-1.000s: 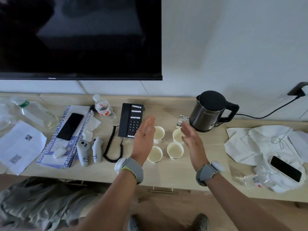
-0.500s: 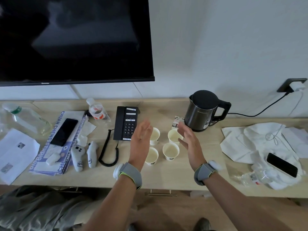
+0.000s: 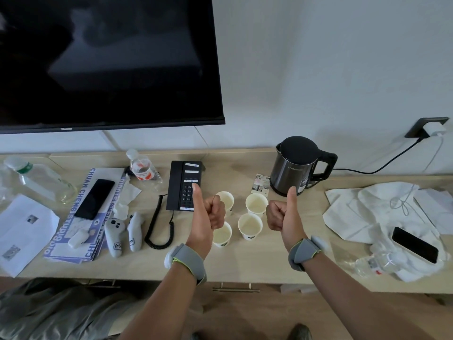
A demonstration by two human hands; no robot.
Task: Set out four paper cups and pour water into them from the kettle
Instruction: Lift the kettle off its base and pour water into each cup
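Nearest me, my forearms come up from the bottom edge, cut off below the elbow, each with a grey wristband (image 3: 187,260) at the wrist. Both hands hover over the desk (image 3: 245,263), in front of the kettle (image 3: 294,173). My left hand (image 3: 208,217), front-left of the kettle, has its fingers (image 3: 217,214) curled tight into the palm around nothing, thumb straight up. My right hand (image 3: 282,214), directly in front of the kettle, makes the same fist with the thumb raised. The tip of that thumb covers part of the kettle's base, and I cannot tell whether it touches. Between my hands, just front-left of the kettle, the four paper cups (image 3: 250,225) stand upright in a close square. My left hand hides part of the front-left cup (image 3: 222,235), and my curled fingers cover the edge of the back-left cup (image 3: 226,198). The insides look pale, so I cannot tell whether they hold water. My left thumb blocks some keys of the telephone (image 3: 183,182), left of the kettle. A small card (image 3: 261,184) lies just left of the kettle's foot, its print too small to read. The kettle stands upright, lid closed, handle to the right. Its cord (image 3: 382,165) runs right to a socket (image 3: 426,127) near the frame's edge.
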